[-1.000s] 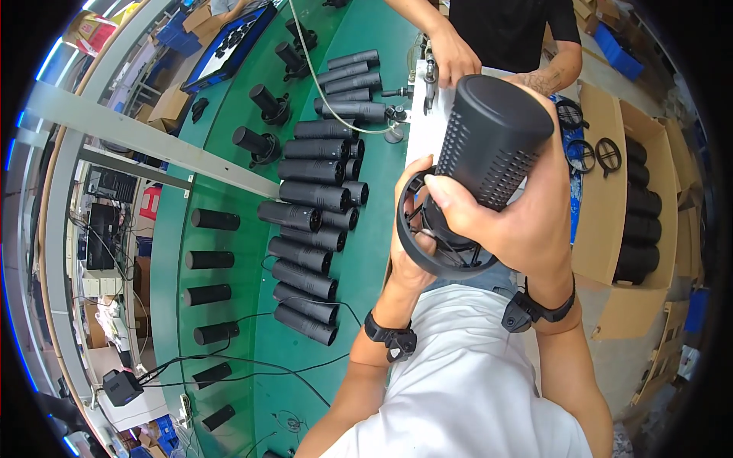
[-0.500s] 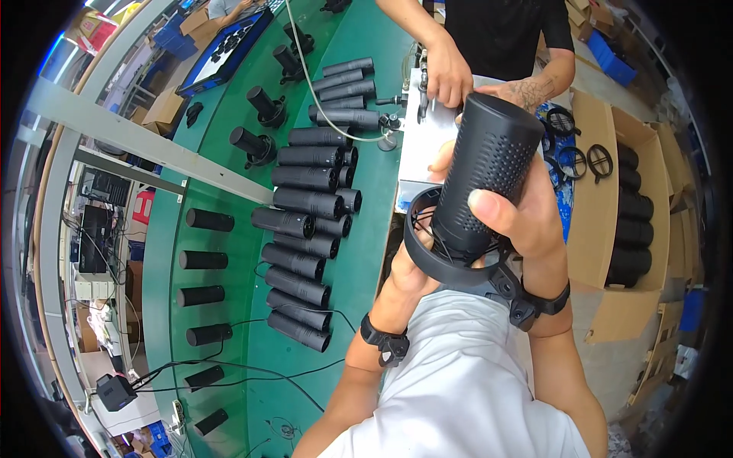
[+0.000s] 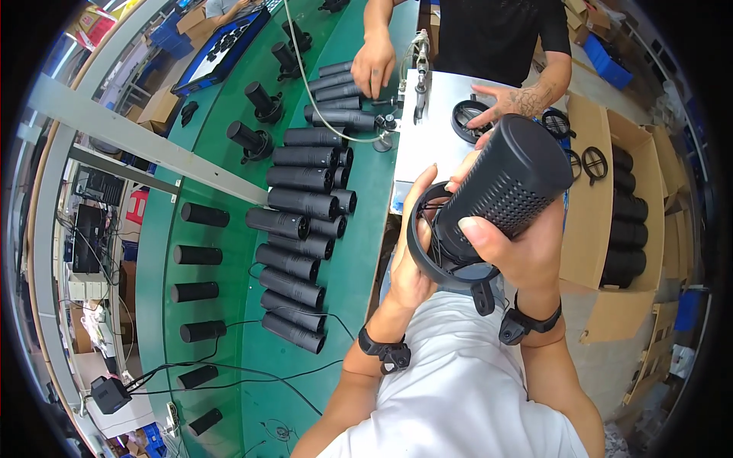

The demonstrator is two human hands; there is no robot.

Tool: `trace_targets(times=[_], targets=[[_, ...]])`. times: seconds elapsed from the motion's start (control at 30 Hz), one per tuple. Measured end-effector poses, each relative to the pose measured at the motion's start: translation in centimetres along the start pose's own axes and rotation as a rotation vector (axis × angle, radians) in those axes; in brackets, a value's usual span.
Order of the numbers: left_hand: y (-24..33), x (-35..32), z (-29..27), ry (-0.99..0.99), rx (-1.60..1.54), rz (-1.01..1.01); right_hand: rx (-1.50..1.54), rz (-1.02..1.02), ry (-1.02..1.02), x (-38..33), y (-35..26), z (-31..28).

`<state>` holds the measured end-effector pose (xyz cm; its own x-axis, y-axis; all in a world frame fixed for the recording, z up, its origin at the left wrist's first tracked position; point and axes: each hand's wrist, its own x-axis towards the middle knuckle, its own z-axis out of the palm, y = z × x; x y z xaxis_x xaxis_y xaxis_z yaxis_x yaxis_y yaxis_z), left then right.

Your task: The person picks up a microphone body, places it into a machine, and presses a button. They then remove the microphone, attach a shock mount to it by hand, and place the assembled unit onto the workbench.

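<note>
My right hand (image 3: 523, 252) grips a black microphone (image 3: 508, 187), a cylinder with rows of small holes. Its thumb presses across the near side, and fingertips show beyond the far side. The cylinder tilts up to the right, its lower end inside a black ring-shaped shock mount (image 3: 427, 259) with thin cords. Against the ring's left side lies my left hand (image 3: 410, 271), one finger stretched upward along it; its other fingers are partly hidden behind the ring. A short bracket hangs from the ring's lower right.
Black cylinders (image 3: 294, 202) lie in stacked rows on the green bench (image 3: 355, 252). Across from me, a co-worker's hand touches another ring mount (image 3: 467, 120) on a white plate (image 3: 427, 156). A cardboard box (image 3: 588, 252) of cylinders stands right; cables (image 3: 252, 366) cross the bench.
The microphone and ring have tilted further right. My left hand has shifted to the ring's outer left side. The co-worker's one hand moved from the plate toward the bench cylinders, exposing the ring there.
</note>
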<state>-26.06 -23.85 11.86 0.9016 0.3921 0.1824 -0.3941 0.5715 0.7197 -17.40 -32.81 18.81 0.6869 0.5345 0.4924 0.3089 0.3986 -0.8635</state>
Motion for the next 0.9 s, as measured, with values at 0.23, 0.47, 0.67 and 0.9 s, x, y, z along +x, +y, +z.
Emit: trace_targets(times=[0.23, 0.47, 0.67, 0.9], targets=[[-0.5, -0.1, -1.6, -0.145, -0.185, -0.181, -0.201, -0.056, -0.04, 0.1, 0.4, -1.2], [-1.0, -0.1, -1.3, -0.029, -0.311, -0.222, 0.073, 0.101, -0.093, 0.7, 0.6, -0.9], [-1.7, 0.2, -2.1, -0.099, -0.098, -0.113, 0.088, 0.18, -0.039, 0.4, -0.1, -0.1], [1.8, -0.4, -6.6, -0.038, 0.547, 0.226, -0.288, 0.168, -0.174, -1.7, 2.9, -1.7]])
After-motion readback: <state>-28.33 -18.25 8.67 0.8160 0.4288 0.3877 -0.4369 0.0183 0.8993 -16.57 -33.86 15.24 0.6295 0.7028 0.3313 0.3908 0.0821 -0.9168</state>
